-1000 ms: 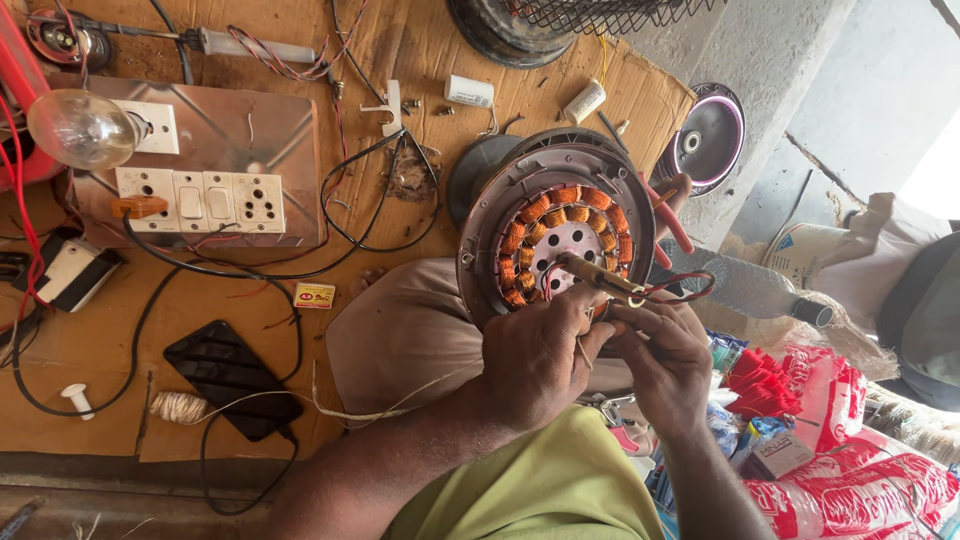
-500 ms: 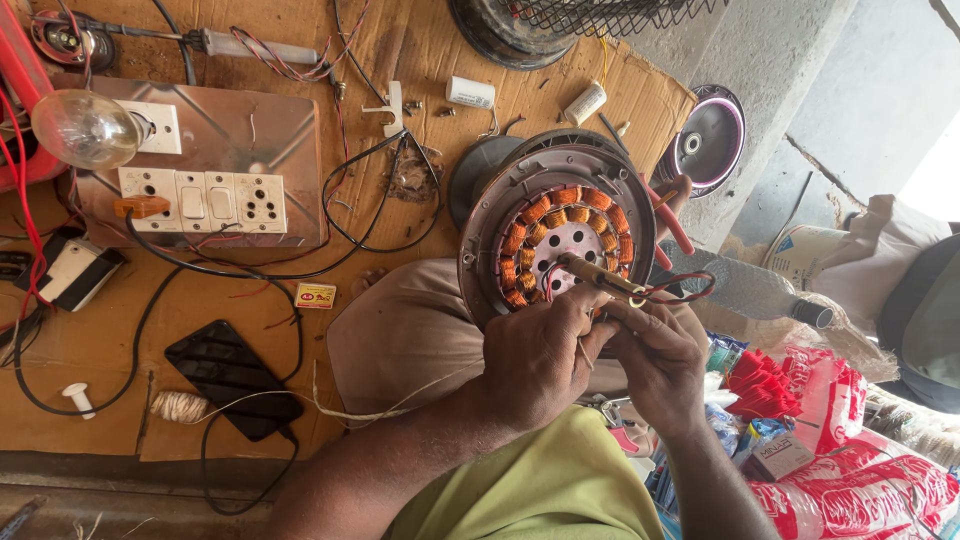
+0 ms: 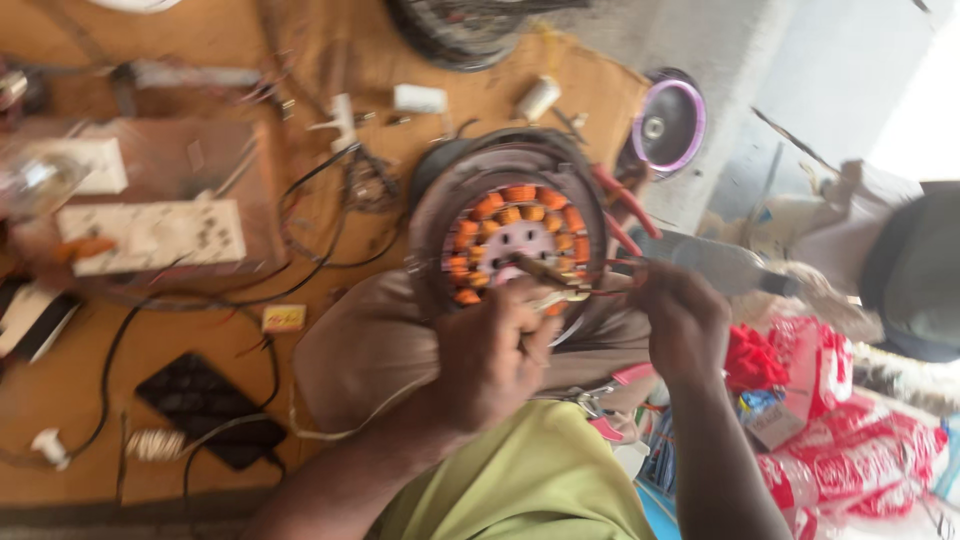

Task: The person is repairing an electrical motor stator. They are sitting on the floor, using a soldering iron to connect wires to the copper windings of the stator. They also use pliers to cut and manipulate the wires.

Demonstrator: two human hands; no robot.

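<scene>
A round fan motor (image 3: 440, 215) with orange windings around a white hub rests against my knee in brown cloth (image 3: 365, 350). My left hand (image 3: 490, 360) grips a small metal tool (image 3: 548, 272), its tip lying over the lower right of the windings. My right hand (image 3: 683, 322) is just right of the motor, pinching thin red wires (image 3: 612, 264) that run from the tool's tip. The whole view is blurred.
A wooden board (image 3: 150, 400) carries a white switch-and-socket strip (image 3: 150, 235), a bulb (image 3: 30, 180), a black flat part (image 3: 205, 405) and loose cables. A purple-rimmed disc (image 3: 668, 125) lies at the back right. Red plastic packets (image 3: 850, 450) sit lower right.
My right hand has drawn away to the right from my left hand, with the red wires stretched between them. The view has shifted and blurred.
</scene>
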